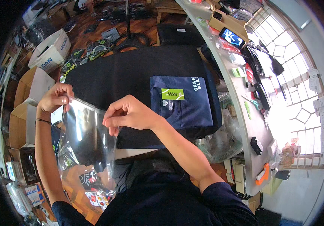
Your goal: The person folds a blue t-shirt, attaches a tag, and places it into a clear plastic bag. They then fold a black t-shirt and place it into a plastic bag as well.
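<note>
A clear plastic bag [84,132] hangs from both my hands, its upper edge stretched between them. My left hand [57,97] pinches one corner, and my right hand [126,116] pinches the other with thumb and fingers. The bag's lower part dangles past the near edge of a black padded board [116,75]. On the board's right side, apart from my hands, lies a folded navy T-shirt [195,109]. A green and white card [173,94] rests on the shirt near its collar.
Cardboard boxes [22,124] stand at the left, with a white box [53,49] behind them. Along the right runs a pale table [257,150] bearing a phone [231,38], scissors [257,105] and an orange tool [262,174]. A bundle of clear plastic [222,139] sits beside the board.
</note>
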`<state>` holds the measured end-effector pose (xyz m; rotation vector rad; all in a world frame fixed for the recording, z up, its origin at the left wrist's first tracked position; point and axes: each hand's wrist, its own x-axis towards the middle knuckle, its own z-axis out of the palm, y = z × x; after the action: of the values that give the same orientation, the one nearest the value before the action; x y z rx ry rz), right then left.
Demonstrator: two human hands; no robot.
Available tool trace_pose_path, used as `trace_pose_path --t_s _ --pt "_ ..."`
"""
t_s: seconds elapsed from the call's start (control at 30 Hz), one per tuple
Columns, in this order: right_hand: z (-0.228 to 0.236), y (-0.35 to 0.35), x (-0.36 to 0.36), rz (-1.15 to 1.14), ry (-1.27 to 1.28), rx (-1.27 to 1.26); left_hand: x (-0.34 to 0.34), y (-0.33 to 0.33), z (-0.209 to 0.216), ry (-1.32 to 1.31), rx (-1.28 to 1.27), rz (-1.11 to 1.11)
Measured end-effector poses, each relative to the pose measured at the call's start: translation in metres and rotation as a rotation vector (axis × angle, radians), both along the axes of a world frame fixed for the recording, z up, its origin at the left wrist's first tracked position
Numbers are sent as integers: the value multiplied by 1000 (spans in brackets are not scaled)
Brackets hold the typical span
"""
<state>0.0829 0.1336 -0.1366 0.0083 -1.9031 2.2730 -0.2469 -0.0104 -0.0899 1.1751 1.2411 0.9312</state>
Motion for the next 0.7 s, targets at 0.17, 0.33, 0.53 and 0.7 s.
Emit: trace_pose_path --t_s 0.17,0.33,0.53,0.7 --pt "-2 -1 1 46 58 -43 2 1 -6 40 101 22" --pt "-9 3 -6 3 90 33 1 -5 -7 139 153 60" --pt "-22 4 -13 -46 36 -3 15 -3 -1 187 -13 55" --pt "-33 -4 -13 -101 -12 -57 58 6 26 540 218 59"
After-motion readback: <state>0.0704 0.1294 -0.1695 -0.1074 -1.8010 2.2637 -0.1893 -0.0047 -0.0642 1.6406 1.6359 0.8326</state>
